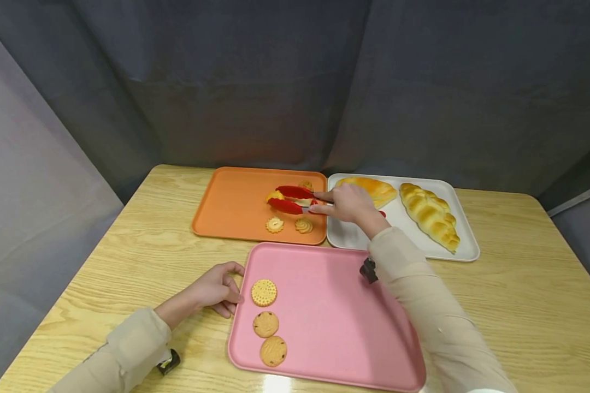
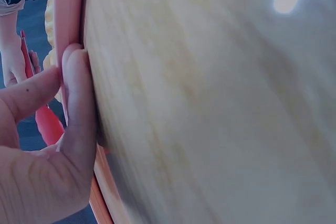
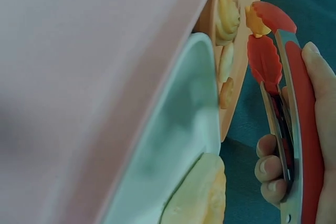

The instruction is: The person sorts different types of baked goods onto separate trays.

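My right hand (image 1: 352,203) grips red-tipped tongs (image 1: 286,206) over the orange tray (image 1: 231,202). Between the tong tips is a small yellow-orange pastry (image 3: 257,22), partly hidden by them. Under and around the tongs lie a round tart-like cookie (image 1: 275,224), a swirl cookie (image 1: 304,225) and another cookie (image 1: 305,185) at the back. My left hand (image 1: 215,289) holds the left rim of the pink tray (image 1: 329,316), one fingertip on the rim and another finger along its outer side. Inside that tray, a dotted round biscuit (image 1: 264,293) and two chip cookies (image 1: 273,351) form a column.
On the white tray (image 1: 467,240) at back right lie a braided loaf (image 1: 430,215) and a flat golden bread (image 1: 376,191), partly behind my right hand. The wooden table (image 1: 128,256) meets a dark curtain (image 1: 236,82) at the back.
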`<act>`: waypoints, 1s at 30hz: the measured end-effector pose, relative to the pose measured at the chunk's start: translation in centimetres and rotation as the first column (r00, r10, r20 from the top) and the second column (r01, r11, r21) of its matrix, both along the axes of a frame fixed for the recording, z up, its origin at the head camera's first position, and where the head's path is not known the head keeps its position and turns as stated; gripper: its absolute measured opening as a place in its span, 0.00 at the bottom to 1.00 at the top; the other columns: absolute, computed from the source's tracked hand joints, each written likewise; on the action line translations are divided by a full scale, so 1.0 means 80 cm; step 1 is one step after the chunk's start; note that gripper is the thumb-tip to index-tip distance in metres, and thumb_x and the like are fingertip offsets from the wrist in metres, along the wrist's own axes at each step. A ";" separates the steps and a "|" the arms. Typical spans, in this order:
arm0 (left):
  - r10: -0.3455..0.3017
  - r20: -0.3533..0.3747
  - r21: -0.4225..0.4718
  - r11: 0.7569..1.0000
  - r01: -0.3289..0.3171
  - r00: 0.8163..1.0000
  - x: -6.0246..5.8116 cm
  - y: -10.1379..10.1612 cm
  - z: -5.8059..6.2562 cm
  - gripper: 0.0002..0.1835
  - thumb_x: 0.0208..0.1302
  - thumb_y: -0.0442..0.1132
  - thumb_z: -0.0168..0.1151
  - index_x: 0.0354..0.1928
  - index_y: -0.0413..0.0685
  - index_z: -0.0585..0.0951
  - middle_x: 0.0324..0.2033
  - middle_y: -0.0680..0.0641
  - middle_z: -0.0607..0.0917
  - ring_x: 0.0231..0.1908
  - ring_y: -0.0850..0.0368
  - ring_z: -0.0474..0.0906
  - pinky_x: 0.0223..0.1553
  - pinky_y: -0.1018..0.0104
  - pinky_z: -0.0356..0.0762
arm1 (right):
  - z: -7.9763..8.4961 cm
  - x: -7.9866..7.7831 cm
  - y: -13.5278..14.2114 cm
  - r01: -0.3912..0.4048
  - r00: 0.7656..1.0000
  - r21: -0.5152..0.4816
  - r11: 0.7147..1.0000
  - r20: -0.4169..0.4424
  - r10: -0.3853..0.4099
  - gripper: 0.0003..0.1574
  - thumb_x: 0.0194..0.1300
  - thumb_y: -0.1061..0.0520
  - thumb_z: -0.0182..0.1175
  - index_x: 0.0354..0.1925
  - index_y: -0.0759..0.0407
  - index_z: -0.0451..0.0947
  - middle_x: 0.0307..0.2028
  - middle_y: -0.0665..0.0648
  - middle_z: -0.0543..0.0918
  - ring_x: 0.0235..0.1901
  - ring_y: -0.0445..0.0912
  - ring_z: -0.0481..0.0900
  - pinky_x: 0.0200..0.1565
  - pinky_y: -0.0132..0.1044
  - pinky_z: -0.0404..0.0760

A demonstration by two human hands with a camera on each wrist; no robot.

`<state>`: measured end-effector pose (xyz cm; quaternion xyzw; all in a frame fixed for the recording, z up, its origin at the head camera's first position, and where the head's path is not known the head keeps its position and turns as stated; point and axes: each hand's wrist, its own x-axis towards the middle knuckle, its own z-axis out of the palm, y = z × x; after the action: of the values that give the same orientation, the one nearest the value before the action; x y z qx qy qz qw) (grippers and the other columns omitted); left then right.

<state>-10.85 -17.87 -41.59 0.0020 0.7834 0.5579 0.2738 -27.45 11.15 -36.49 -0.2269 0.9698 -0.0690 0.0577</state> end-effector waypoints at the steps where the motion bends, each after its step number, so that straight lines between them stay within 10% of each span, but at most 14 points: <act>1: 0.000 0.000 0.001 1.000 0.000 1.000 0.000 0.000 0.000 0.25 0.51 0.23 0.60 0.52 0.35 0.65 0.19 0.43 0.77 0.13 0.57 0.76 0.15 0.61 0.78 | -0.001 0.000 0.000 0.004 1.000 -0.003 1.000 0.008 -0.004 0.38 0.53 0.27 0.53 0.58 0.40 0.69 0.18 0.54 0.71 0.23 0.48 0.65 0.24 0.35 0.65; 30: -0.003 0.001 0.007 1.000 0.003 1.000 0.001 0.001 0.005 0.25 0.51 0.24 0.60 0.53 0.35 0.65 0.21 0.42 0.78 0.14 0.56 0.76 0.15 0.60 0.79 | -0.001 0.023 0.009 -0.032 0.997 -0.076 0.997 -0.075 0.027 0.40 0.52 0.26 0.54 0.57 0.44 0.71 0.10 0.53 0.65 0.15 0.48 0.60 0.19 0.35 0.62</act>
<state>-10.74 -17.83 -41.21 0.0038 0.7815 0.5601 0.2748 -25.63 11.88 -36.57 -0.2457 0.9644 -0.0972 0.0140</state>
